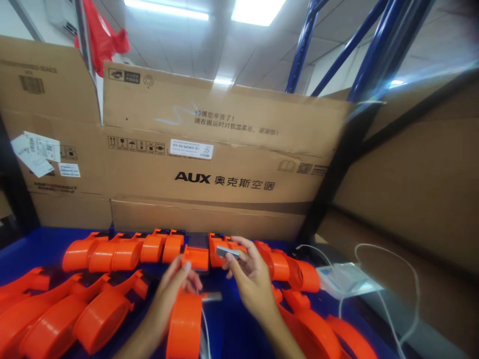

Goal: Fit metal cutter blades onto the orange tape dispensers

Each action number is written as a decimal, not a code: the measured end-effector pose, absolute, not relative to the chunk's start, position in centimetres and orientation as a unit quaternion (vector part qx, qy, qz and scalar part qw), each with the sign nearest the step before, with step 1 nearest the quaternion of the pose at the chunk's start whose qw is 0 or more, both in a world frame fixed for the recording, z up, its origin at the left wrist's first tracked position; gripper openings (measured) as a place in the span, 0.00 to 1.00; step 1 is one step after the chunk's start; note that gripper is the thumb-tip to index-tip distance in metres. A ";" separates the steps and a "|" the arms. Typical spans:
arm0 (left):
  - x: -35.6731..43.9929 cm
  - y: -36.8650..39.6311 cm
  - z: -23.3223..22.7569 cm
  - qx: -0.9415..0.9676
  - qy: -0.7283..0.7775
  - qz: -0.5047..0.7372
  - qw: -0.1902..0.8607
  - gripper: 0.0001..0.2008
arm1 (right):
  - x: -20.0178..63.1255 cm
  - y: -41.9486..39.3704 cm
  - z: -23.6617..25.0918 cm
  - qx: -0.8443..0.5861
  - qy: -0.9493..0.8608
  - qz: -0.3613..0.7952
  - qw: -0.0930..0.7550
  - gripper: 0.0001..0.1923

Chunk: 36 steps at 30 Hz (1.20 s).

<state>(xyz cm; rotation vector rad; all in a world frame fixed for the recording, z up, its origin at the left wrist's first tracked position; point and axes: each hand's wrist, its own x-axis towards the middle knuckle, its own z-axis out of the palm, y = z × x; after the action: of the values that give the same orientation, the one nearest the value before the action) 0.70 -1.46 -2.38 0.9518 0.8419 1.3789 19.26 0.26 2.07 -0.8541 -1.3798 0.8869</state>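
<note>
Your left hand point(175, 289) sat low centre of the frame, fingers curled around the orange plastic housing point(186, 319) that stood upright in front of you, fingertips up at its top end near the orange block point(197, 258). Grip looked closed on the housing, thumb hidden. Your right hand point(250, 279) was just right of centre, fingers bent, pinching a small grey metal piece point(228, 252) between thumb and fingertips, held just above the blue table point(45, 244). The 2 hands were near each other, not touching. More orange housings point(123, 252) lay in a row behind the hands and in a stack at lower left. A white cable point(396, 269) and a clear bag point(348, 279) lay at right. A cardboard box point(224, 149) filled the middle of the frame.
</note>
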 end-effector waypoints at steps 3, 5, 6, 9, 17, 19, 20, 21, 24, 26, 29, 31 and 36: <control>0.7 -1.4 -2.1 0.402 0.359 0.594 0.598 0.21 | 19.2 0.3 1.9 -0.360 -0.604 0.398 0.590 0.16; 0.7 -1.5 -1.8 0.399 0.350 0.594 0.604 0.22 | 19.2 0.2 1.9 -0.358 -0.611 0.401 0.581 0.15; 0.8 -1.6 -1.7 0.403 0.345 0.593 0.606 0.21 | 19.2 0.2 1.8 -0.358 -0.612 0.402 0.579 0.15; 0.7 -1.6 -1.8 0.423 0.340 0.583 0.604 0.20 | 19.0 0.2 1.8 -0.359 -0.613 0.404 0.576 0.14; 0.6 -1.8 -2.3 0.462 0.364 0.561 0.582 0.18 | 18.8 0.2 1.4 -0.368 -0.617 0.399 0.570 0.14; 0.6 -2.0 -2.2 0.472 0.365 0.561 0.574 0.17 | 18.8 0.2 1.3 -0.371 -0.623 0.398 0.562 0.13; 0.7 -2.1 -2.2 0.475 0.365 0.560 0.573 0.17 | 18.8 0.2 1.3 -0.374 -0.625 0.397 0.559 0.13; 0.7 -2.2 -2.2 0.477 0.366 0.557 0.573 0.17 | 18.8 0.2 1.3 -0.377 -0.625 0.396 0.557 0.13; 0.6 -2.3 -2.2 0.478 0.373 0.547 0.577 0.18 | 18.7 0.2 1.2 -0.385 -0.623 0.390 0.559 0.14; 0.6 -2.2 -2.2 0.481 0.376 0.546 0.574 0.18 | 18.6 0.2 1.2 -0.387 -0.622 0.382 0.564 0.14; 0.7 -2.1 -1.9 0.475 0.380 0.556 0.567 0.17 | 18.7 0.4 1.2 -0.399 -0.627 0.354 0.568 0.15; 0.7 -2.1 -1.6 0.460 0.387 0.570 0.561 0.16 | 18.9 0.6 1.3 -0.413 -0.620 0.336 0.576 0.17; 0.7 -2.0 -1.1 0.425 0.406 0.598 0.545 0.18 | 19.5 0.8 1.7 -0.445 -0.606 0.323 0.575 0.17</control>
<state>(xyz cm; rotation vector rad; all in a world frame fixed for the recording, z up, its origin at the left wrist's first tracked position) 0.73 -2.05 -1.11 1.0087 0.9627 1.4191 19.49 0.83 1.68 -1.0422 -1.4182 0.7552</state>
